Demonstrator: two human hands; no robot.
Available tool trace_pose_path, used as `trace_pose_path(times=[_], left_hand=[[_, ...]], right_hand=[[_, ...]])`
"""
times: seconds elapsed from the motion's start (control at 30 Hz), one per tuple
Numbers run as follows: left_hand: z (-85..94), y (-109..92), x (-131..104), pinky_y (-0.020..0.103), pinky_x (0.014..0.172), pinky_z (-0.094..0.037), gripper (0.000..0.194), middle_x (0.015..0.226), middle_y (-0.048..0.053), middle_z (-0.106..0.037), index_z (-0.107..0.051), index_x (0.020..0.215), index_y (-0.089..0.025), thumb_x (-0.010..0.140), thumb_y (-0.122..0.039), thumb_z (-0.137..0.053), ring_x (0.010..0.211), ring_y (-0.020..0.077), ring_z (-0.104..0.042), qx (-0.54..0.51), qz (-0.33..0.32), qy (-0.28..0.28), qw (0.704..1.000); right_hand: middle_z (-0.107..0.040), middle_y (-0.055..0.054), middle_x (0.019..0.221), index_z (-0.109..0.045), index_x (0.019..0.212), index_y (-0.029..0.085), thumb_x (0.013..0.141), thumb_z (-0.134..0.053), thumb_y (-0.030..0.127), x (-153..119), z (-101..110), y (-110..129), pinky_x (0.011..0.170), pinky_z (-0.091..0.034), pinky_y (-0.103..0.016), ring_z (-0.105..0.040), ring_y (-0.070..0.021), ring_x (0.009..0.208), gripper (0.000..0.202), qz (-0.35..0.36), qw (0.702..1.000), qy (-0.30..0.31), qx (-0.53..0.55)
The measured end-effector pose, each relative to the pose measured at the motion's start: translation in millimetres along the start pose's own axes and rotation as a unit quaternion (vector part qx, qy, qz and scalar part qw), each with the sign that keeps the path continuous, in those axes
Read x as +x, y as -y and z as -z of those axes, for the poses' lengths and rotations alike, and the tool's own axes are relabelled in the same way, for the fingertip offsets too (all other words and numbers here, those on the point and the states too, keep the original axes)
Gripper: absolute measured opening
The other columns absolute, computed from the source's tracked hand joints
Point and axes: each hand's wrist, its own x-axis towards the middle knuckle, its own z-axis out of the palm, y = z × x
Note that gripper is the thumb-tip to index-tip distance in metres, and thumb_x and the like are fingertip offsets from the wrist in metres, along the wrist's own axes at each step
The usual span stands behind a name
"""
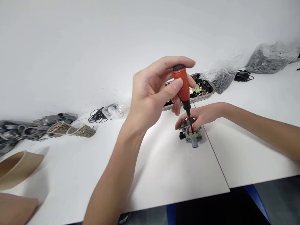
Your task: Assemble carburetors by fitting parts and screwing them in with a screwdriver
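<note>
My left hand (152, 90) is closed on a screwdriver (181, 82) with a red handle and black top end. Its dark shaft points down, slightly tilted, with the tip at a brass-coloured plate inside the bore of a grey metal throttle body (195, 142). That part rests on the white table (168, 168), a black fitting on its left side. Coming in from the right, my right hand (203, 115) grips the throttle body from behind, fingers bent around its far side. Some of those fingertips are hidden behind the part and the shaft.
Behind my hands stands a metal tray (211, 93) of small black and brass-coloured parts. Plastic bags (269, 59) and black cord rings (243, 76) lie along the wall. At left are two cups of small parts (82, 130), grey castings (30, 129) and a tan container (21, 168).
</note>
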Motion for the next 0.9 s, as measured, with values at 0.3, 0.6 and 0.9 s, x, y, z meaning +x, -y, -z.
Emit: trace_pose_path(times=[0.3,0.6,0.9], left_hand=[[-4.1,0.5,0.6,0.019,0.036,-0.041,0.024,0.078,0.003,-0.067,-0.068,0.102,-0.014,0.080,-0.021,-0.075,0.051,0.0088,-0.059,-0.001,-0.021,-0.045,0.999],[1.9,-13.5,-2.8,0.024,0.040,-0.051,0.016,0.086,0.007,-0.063,-0.067,0.103,-0.013,0.090,-0.012,-0.059,0.063,0.0127,-0.064,0.042,-0.093,0.080,0.992],[6.6,-22.5,-7.7,0.022,0.040,-0.046,0.027,0.092,0.007,-0.067,-0.067,0.112,-0.011,0.090,-0.005,-0.055,0.067,0.0121,-0.066,0.070,-0.049,0.076,0.993]], right_hand=[[-0.063,-0.007,0.122,-0.056,0.132,0.017,0.078,-0.061,0.018,-0.4,0.4,0.9,0.091,-0.052,-0.027,-0.062,-0.0173,0.107,0.055,-0.005,1.000,0.001,0.007],[-0.063,-0.006,0.121,-0.058,0.130,0.020,0.076,-0.062,0.021,0.3,0.5,0.7,0.087,-0.053,-0.027,-0.061,-0.0189,0.108,0.054,0.007,1.000,-0.010,-0.027],[-0.061,-0.007,0.128,-0.056,0.132,0.017,0.079,-0.060,0.019,0.9,-0.4,0.3,0.090,-0.052,-0.026,-0.061,-0.0184,0.111,0.054,0.005,1.000,-0.002,-0.008]])
